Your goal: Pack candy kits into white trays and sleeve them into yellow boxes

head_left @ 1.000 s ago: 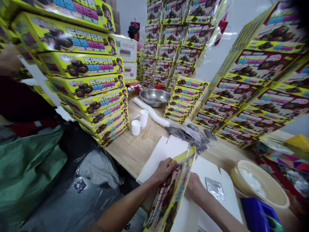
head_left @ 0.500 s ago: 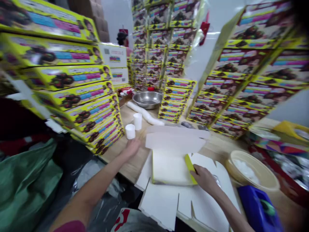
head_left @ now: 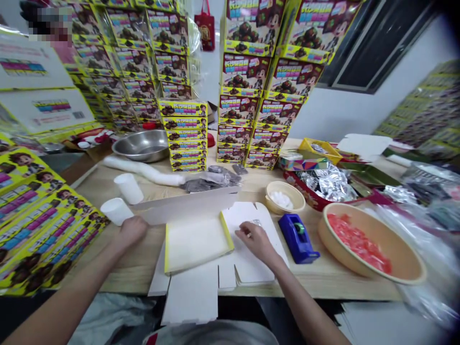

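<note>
A shallow open box (head_left: 197, 242) with yellow edges and a whitish inside lies on flattened white cardboard (head_left: 192, 297). My right hand (head_left: 256, 239) is just right of the box, above the cardboard, its fingers curled in. A small pale spot shows at its fingertips, too small to name. Behind that hand lies a small silvery packet (head_left: 256, 222). My left hand (head_left: 133, 232) is closed beside the nearer white cup (head_left: 117, 211); what its fingers hold, if anything, is hidden. The second white cup (head_left: 128, 188) stands just behind.
Box stacks (head_left: 185, 139) rise at the back, with more boxes (head_left: 46, 220) at left. A metal basin (head_left: 142, 146) sits behind the cups. On the right are a blue tape dispenser (head_left: 296, 239), a small bowl (head_left: 300, 203) of white pieces and a large bowl (head_left: 330, 244) of red-wrapped pieces.
The view has swung right. My right hand has let go of the box's yellow edge and is now off it. My left hand remains near the nearer cup.
</note>
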### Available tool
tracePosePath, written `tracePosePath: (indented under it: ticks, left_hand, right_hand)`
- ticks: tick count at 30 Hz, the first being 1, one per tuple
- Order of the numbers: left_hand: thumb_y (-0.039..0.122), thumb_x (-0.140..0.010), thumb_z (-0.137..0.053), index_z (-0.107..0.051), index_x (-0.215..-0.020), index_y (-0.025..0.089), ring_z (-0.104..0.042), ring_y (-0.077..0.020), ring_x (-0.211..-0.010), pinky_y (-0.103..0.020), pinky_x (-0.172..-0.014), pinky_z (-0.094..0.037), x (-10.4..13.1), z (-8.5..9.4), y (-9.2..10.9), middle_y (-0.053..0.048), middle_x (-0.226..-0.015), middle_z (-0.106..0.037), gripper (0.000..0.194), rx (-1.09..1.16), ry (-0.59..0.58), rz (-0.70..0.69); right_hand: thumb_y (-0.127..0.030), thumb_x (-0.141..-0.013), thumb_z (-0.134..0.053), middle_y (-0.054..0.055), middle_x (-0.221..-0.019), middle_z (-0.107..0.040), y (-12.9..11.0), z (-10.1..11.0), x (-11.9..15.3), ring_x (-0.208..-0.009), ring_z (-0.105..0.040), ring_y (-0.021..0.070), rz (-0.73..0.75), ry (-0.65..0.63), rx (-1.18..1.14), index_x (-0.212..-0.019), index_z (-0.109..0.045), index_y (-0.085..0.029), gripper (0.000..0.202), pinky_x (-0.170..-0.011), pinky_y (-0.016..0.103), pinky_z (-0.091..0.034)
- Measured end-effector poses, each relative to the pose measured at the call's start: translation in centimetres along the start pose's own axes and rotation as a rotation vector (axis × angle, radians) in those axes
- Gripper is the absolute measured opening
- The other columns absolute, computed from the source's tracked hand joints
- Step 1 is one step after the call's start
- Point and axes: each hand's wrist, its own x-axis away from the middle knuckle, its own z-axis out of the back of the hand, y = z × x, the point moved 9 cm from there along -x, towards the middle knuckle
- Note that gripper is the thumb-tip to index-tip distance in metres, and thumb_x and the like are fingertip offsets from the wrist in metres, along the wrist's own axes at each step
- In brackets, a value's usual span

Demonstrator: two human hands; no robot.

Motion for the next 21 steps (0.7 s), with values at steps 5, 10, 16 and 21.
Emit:
tracePosePath:
  ticks: [5, 10, 16, 21]
  left_hand:
    - [0.003, -0.066, -0.051, -0.052, -0.059, 0.010, -0.053, -0.0211, -0.070, -0.031, -0.070, -0.037, 0.3, 1.0, -1.3, -0.005, -0.059, -0.052, 0.010, -0.044, 0.024, 0.089]
    - [0.013, -0.078, -0.043, -0.055, -0.070, 0.011, -0.053, -0.0161, -0.070, -0.025, -0.067, -0.037, 4.0, 3.4, -2.6, -0.004, -0.067, -0.056, 0.014, 0.038, 0.176, 0.163]
    - [0.026, -0.085, -0.039, -0.054, -0.075, 0.016, -0.055, -0.0109, -0.068, -0.018, -0.062, -0.041, 10.5, 5.7, 0.4, 0.000, -0.070, -0.059, 0.020, 0.335, 0.355, 0.109]
    - [0.021, -0.082, -0.041, -0.053, -0.071, 0.017, -0.054, -0.0145, -0.074, -0.022, -0.062, -0.040, 11.3, 8.6, 2.1, -0.004, -0.077, -0.058, 0.017, 0.427, 0.486, -0.002]
  right_hand:
    - [-0.012, -0.069, -0.051, 0.011, -0.107, -0.062, 2.6, 2.0, -0.7, -0.103, -0.055, 0.0222, 0.133, -0.106, 0.127, -0.108, -0.058, -0.014, 0.039, -0.088, 0.033, -0.043]
    - [-0.013, -0.063, -0.049, 0.014, -0.117, -0.058, 4.6, 0.0, -1.0, -0.112, -0.051, 0.0260, 0.204, -0.266, 0.263, -0.110, -0.058, -0.012, 0.048, -0.097, 0.038, -0.040]
    - [-0.026, -0.067, -0.052, 0.016, -0.127, -0.054, 9.0, -2.0, -1.9, -0.116, -0.051, 0.0278, 0.171, -0.216, 0.270, -0.117, -0.057, -0.014, 0.052, -0.100, 0.040, -0.040]
    - [-0.035, -0.070, -0.055, 0.016, -0.126, -0.055, 9.3, -2.1, -2.3, -0.117, -0.051, 0.0285, 0.156, -0.214, 0.241, -0.114, -0.060, -0.016, 0.048, -0.101, 0.040, -0.040]
